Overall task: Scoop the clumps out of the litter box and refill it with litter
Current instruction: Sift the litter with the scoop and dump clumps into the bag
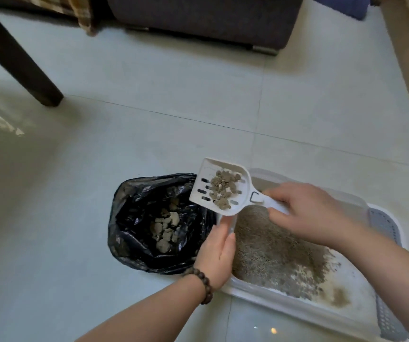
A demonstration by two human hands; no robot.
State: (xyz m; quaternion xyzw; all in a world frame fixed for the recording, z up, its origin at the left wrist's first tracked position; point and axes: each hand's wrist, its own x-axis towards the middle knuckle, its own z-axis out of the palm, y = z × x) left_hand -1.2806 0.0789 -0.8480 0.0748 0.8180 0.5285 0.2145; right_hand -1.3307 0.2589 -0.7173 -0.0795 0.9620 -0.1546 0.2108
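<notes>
Right hand (pixel 307 213) is wrapped around the handle of the white slotted plastic scoop (pixel 219 187), fingers curled tight on it, thumb side toward the scoop head. The scoop's long axis runs from that grip at the right out to the left and slightly up the picture, its wide mouth pointing toward the black plastic rubbish bag (pixel 149 223). It rides held up over the near-left corner of the box, its front edge reaching just over the bag's rim, and it sits roughly level, with a pile of grey-brown litter clumps (pixel 223 188) lying on the slots.

Left hand (pixel 217 253) is flat and relaxed, fingers straight and together, resting against the left rim of the white rectangular plastic litter box (pixel 248 293), right between box and bag. A dark wooden bead bracelet (pixel 202 283) circles that wrist. The two hands are apart, scoop between them.

Inside the box, grey granular litter (pixel 272 245) is banked toward the far left, with bare white floor showing at the near right. Pale clumps (pixel 165 229) already lie in the open bag. All of it sits on a pale tiled floor (pixel 149 119).
</notes>
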